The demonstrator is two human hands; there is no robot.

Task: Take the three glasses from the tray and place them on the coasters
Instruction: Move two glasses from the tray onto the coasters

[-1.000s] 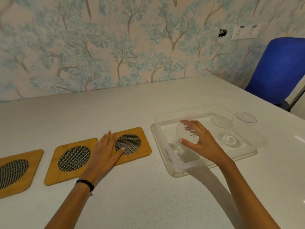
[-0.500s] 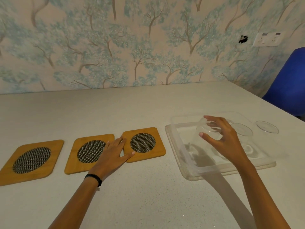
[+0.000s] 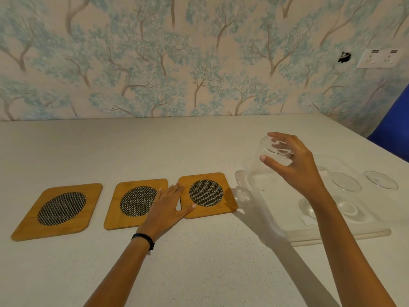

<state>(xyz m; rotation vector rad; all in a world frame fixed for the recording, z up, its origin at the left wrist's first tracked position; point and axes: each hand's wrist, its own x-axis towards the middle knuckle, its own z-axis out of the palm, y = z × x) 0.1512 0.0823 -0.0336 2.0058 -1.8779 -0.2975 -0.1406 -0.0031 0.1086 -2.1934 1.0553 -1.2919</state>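
**Clear glass held above the tray's left end**

A clear glass (image 3: 264, 165) is gripped near its rim by the right hand (image 3: 294, 165), the thumb pressed on the near side and the fingers curled round the far side. The glass is held clear of the tray (image 3: 336, 234), tilted, with its body hanging below and to the left of the palm, over the tray's left end. Two more glasses (image 3: 346, 185) (image 3: 380, 180) are seen standing in the tray, to the right of the raised wrist.

The left hand (image 3: 164, 210) is laid flat and open on the table (image 3: 199, 262), with nothing held; its fingers are spread across the gap between the middle coaster (image 3: 135, 204) and the right coaster (image 3: 207, 194), the thumb touching the latter's near edge. The left coaster (image 3: 58, 210) is set apart, untouched. All three coasters are bare.
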